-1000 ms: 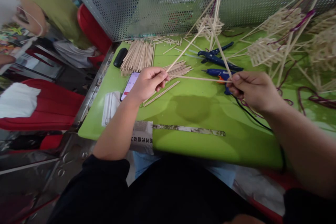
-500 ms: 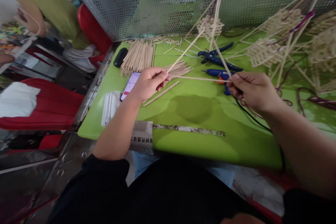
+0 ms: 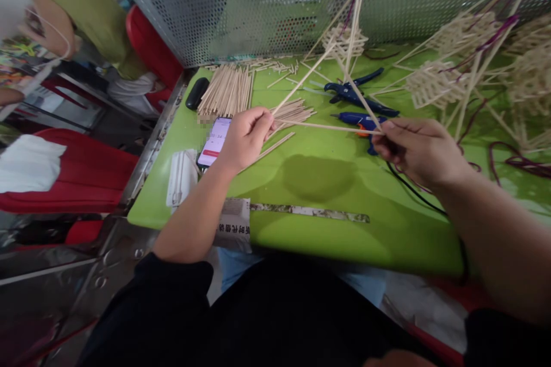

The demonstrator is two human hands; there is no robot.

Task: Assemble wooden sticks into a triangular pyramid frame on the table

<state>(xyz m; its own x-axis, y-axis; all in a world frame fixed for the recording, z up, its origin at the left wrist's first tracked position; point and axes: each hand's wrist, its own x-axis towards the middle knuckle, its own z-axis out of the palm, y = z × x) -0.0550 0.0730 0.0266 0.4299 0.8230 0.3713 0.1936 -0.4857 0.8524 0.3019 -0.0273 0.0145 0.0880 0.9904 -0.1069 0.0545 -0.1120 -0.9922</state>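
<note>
A triangle of thin wooden sticks (image 3: 325, 127) is held up over the green table, one stick running level between my hands and two slanting away to meet at the far side. My left hand (image 3: 249, 136) is closed, pinching the left corner between thumb and fingers. The right corner sits in the closed fingers of my right hand (image 3: 413, 146). Beneath and behind the right side lie a blue glue gun (image 3: 359, 120) and dark blue pliers (image 3: 355, 92). Loose sticks (image 3: 295, 112) lie just beyond my left hand.
A thick pile of sticks (image 3: 228, 90), a phone (image 3: 210, 146) and a black case (image 3: 198, 93) are at the left. Stick structures with purple string (image 3: 443, 83) stand at the right. A perforated metal screen (image 3: 258, 11) borders the back. A person (image 3: 81, 17) is beyond the left edge.
My left hand has shifted very slightly up and left, and my right hand slightly right. Both keep their hold on the stick triangle.
</note>
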